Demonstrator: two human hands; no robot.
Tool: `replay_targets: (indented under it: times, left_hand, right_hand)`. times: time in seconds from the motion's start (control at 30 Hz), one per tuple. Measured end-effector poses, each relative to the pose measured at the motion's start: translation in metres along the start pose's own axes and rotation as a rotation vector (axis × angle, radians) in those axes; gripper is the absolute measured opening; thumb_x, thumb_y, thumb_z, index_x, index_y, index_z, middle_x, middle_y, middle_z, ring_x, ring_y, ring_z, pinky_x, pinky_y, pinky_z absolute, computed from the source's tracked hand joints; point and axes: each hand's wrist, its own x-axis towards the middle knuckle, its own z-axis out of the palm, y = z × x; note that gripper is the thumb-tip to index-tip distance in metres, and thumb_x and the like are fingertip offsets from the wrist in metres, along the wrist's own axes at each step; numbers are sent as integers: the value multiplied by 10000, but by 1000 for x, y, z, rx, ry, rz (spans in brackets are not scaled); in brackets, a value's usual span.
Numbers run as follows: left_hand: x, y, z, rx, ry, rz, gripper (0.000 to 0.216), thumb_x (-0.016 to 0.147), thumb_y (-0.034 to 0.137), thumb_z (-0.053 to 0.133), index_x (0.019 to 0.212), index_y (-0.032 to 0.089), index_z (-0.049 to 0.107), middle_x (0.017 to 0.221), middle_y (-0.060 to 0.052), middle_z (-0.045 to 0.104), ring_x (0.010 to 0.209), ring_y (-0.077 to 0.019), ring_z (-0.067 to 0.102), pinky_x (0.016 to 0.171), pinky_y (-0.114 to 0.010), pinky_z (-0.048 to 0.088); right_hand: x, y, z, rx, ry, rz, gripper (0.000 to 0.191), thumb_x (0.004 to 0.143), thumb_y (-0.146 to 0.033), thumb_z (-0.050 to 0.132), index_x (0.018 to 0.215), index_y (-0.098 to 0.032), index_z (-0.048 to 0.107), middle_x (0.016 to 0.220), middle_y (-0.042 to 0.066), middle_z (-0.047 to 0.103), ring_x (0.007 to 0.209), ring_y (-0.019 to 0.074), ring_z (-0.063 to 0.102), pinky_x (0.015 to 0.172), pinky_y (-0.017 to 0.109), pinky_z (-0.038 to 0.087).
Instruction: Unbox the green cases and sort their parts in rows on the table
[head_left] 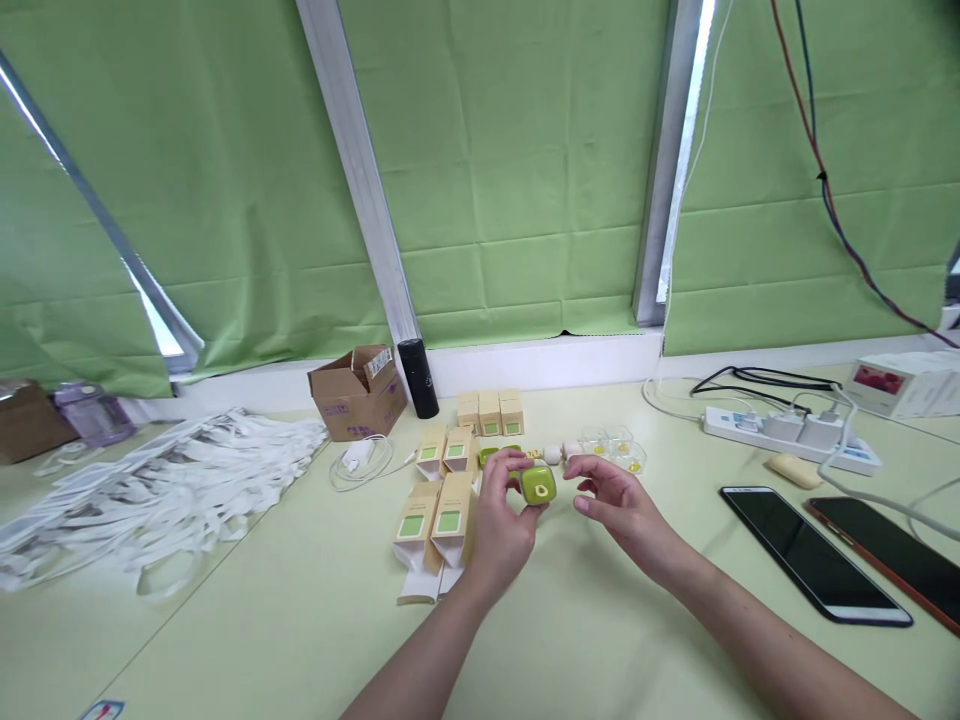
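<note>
My left hand [504, 525] grips a small, glossy green case [538, 484] with rounded corners and a pale ring-like mark on its face. To its right, my right hand [630, 515] hovers with fingers slightly bent and apart, holding nothing. Beside my left hand stand tan cartons with green labels, among them an open-flapped carton [414, 522] and another carton [431, 450] behind it. A second green piece [487, 456] shows partly behind my left fingers. Beyond my right hand lie clear round cups [619, 448] with yellow bits inside.
Closed tan boxes [490, 412] stand at the back, near a black cylinder [418, 380] and a cardboard box [358, 393]. White straps [180, 490] are heaped left. On the right are a power strip [787, 435], cables, a black phone [814, 550] and another phone [892, 550].
</note>
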Motion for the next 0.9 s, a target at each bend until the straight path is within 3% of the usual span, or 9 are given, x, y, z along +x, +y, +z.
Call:
replay_targets:
  times: [0.2, 0.4, 0.77, 0.9]
  left_hand:
    - [-4, 10, -2, 178, -36, 109, 460, 775, -31, 624, 1133, 258, 626, 1246, -71, 561, 1144, -228, 591, 912, -350, 503]
    - [-10, 0, 1, 190, -59, 183, 603, 767, -30, 612, 1281, 274, 525, 1249, -75, 559, 1126, -229, 580, 949, -374, 500]
    - [-3, 2, -1, 134, -184, -37, 472, 750, 140, 794, 1185, 250, 645, 1176, -53, 623, 972, -207, 590, 875, -356, 496]
    - [-3, -4, 0, 94, -216, -57, 423, 790, 241, 806, 1186, 231, 657, 1196, -71, 643, 1028, -228, 619, 925, -384, 501]
  right_hand:
    - [-1, 0, 8, -106, -16, -36, 233, 804, -353, 798, 1010, -294, 708, 1117, 27, 682, 1091, 261, 588, 965, 400, 381]
    - [0, 6, 13, -214, -28, -88, 102, 900, -357, 690, 923, -270, 643, 993, 16, 650, 960, 230, 570, 888, 377, 402]
    - [1, 11, 14, -306, 110, -56, 223, 960, -465, 597, 912, -248, 593, 905, 21, 639, 889, 224, 577, 862, 388, 420]
    - [3, 13, 12, -293, 141, -45, 260, 944, -500, 614, 874, -251, 590, 875, 24, 636, 853, 226, 578, 834, 393, 438]
